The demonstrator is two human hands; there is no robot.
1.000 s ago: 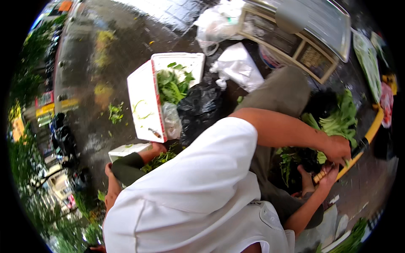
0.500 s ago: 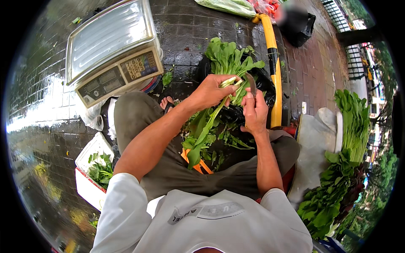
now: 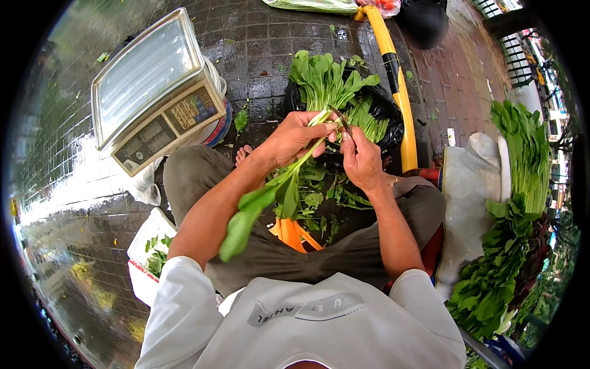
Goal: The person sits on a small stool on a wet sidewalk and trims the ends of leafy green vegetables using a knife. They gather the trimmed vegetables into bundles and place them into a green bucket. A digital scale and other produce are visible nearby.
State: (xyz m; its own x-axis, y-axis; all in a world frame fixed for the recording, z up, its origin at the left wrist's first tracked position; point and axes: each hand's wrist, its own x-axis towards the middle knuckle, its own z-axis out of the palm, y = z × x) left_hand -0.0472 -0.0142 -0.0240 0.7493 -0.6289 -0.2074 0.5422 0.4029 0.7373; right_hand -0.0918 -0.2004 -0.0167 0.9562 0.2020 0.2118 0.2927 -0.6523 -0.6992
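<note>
Leafy green stalk (image 3: 252,203), pinched near its pale stem end between thumb and fingers of the left hand (image 3: 295,136). Runs slantwise through that grip — pale end just past the fingertips, long axis trailing down and leftward toward the body, broad leaves hanging loose by the left forearm (image 3: 218,200). Just beside the stem end, on the opposite side: a knife (image 3: 342,121), closed firmly in the right hand (image 3: 362,161), with its dark blade slanting up and across toward the left fingertips. Contact between blade and stem: cannot tell; very little room there, with the left fingers close to the blade.

Directly beyond both grips, near the blade's far side, a bundle of greens (image 3: 326,83) against a black plastic bag (image 3: 393,126). Below the grips, scattered loose leaves (image 3: 313,198); nearer the body, an orange object (image 3: 287,234). Left of the grips, well apart, a scale (image 3: 147,80) and a white box (image 3: 140,245). Rightward, past the bag, a yellow-and-black pole (image 3: 395,80) — then, farther out, stacked greens (image 3: 521,150).
</note>
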